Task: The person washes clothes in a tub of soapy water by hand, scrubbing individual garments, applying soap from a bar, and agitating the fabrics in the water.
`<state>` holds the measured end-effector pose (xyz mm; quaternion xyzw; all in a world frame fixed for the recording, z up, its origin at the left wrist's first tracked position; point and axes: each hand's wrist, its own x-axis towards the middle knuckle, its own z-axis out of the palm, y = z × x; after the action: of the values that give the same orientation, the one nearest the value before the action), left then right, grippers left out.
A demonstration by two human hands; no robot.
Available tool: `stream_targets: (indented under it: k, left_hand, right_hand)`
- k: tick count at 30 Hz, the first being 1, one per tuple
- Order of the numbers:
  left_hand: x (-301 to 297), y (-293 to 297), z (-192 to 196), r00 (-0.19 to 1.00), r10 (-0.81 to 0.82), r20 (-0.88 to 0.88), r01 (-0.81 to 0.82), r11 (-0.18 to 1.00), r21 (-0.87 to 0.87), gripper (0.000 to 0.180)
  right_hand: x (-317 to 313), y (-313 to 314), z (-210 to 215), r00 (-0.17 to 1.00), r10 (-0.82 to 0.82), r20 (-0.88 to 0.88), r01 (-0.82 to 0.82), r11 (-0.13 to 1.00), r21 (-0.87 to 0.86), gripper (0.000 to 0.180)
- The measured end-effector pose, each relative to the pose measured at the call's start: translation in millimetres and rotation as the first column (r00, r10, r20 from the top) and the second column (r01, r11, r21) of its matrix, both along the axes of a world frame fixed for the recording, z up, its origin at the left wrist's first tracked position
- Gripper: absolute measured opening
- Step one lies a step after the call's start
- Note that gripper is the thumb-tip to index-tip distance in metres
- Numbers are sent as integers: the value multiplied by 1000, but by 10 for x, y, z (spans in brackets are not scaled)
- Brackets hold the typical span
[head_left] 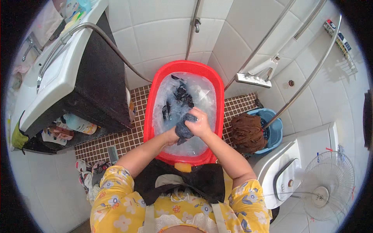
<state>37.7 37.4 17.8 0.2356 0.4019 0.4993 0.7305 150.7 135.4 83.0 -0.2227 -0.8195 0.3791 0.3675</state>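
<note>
A bunched dark grey-blue cloth (183, 130) is wet and squeezed between my hands, above the near half of a red plastic tub (150, 106). My right hand (199, 122) wraps round its upper right side. On its lower left, my left hand (170, 136) closes on it, with some fingers hidden behind the bundle. Cloudy, foamy water (204, 112) fills the tub. Farther off in that water, a black fabric piece (181, 93) floats partly under the surface. A yellow block (183, 167) lies by the tub's near edge.
At the left stands a black cabinet with a white sink (58, 83), and a metal shower hose (105, 39) hangs down from it. To the right are a blue bucket (275, 130) with a brown mop (247, 132), a squeegee (254, 79), a white toilet (268, 174) and a fan (326, 186).
</note>
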Motion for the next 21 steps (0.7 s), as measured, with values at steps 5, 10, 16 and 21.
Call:
stream_targets:
  k: [5,10,16,21]
  left_hand:
    - [-97,47,-5,959,-256,123,254,967,34,21]
    - [-164,226,-62,978,-182,-102,184,983,13,37]
    - [5,-33,10,949,174,-263,-64,923,380,82]
    - [32,-302,59,-90,724,-684,714,526,462,61]
  right_hand:
    - [56,73,119,984,172,39,-174,984,29,20]
    - [85,128,-549,967,-228,-111,130,822,-554,16]
    - [454,182,-1064,893,-422,-157,-199,-57,-978,31]
    - [459,-63,-626,898,-332,-288,-380,-257,-889,32]
